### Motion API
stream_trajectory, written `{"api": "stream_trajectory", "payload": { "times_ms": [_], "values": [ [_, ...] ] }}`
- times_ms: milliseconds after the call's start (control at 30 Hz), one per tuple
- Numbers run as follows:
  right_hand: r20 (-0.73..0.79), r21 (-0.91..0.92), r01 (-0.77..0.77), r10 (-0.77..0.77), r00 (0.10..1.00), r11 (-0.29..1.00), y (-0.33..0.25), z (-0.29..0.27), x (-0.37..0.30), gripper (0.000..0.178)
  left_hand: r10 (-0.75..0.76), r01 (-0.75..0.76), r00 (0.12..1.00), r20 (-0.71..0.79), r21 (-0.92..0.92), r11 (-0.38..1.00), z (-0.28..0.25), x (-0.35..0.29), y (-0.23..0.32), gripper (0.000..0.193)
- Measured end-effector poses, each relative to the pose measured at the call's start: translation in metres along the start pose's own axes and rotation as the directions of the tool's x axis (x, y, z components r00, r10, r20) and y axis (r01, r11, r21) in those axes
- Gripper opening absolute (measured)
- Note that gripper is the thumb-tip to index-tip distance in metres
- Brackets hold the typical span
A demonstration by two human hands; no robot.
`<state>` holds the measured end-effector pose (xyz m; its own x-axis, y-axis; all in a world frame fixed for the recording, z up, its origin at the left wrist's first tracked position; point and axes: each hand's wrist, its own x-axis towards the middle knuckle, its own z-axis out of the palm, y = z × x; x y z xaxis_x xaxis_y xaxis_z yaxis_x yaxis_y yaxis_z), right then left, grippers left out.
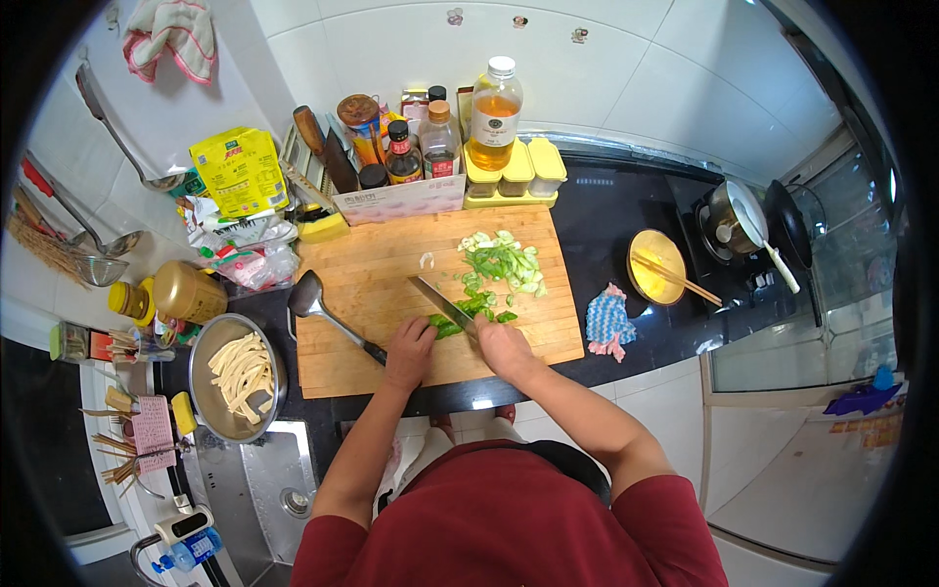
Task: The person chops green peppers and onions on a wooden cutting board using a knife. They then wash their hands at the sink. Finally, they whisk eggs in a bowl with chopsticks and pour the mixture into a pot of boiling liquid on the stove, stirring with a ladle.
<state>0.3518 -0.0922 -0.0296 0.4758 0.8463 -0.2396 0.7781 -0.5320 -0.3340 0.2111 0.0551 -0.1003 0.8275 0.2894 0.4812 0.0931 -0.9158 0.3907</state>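
A kitchen knife [443,301] is in my right hand [502,345], its blade slanting across green peppers [447,330] near the front of the wooden cutting board [362,254]. My left hand [411,350] has its fingers bent against the left end of the peppers, close to the blade. Cut green pieces lie around the knife. Behind them sits a pile of sliced pale-green scallion or similar vegetable [504,262]. A spatula [323,305] with a black handle rests on the board's left side, its handle end beside my left hand.
On the left, a steel bowl [199,377] of pale strips stands by the sink [264,479]. Bottles and yellow-lidded seasoning boxes [515,171] line the back. To the right are a blue-white cloth [611,321], a bowl of yellow liquid [646,284] with chopsticks, and a pot [734,215] on the stove.
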Motion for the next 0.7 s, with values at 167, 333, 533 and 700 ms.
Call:
{"api": "stream_trajectory", "payload": {
  "times_ms": [167,333,533,700],
  "values": [
    [0.072,0.003,-0.007,0.007,0.997,1.0,-0.008,-0.037,-0.026,0.014,-0.039,0.04,0.997,0.072,-0.018,0.999,0.009,-0.004,-0.01,0.02],
    [0.123,0.006,-0.028,0.027,0.992,1.0,-0.009,-0.035,-0.033,0.016,0.009,-0.01,0.998,0.063,0.008,1.0,0.012,-0.002,-0.01,0.019],
    [0.029,-0.024,0.036,-0.035,0.999,0.999,-0.018,0.005,-0.005,0.015,0.014,-0.016,0.998,0.054,0.032,0.999,0.008,0.002,-0.006,0.016],
    [0.014,0.055,-0.047,0.046,0.999,0.997,-0.007,0.006,-0.002,0.012,-0.006,0.005,1.0,0.016,0.073,0.997,0.001,0.003,0.003,0.016]
  ]
}}
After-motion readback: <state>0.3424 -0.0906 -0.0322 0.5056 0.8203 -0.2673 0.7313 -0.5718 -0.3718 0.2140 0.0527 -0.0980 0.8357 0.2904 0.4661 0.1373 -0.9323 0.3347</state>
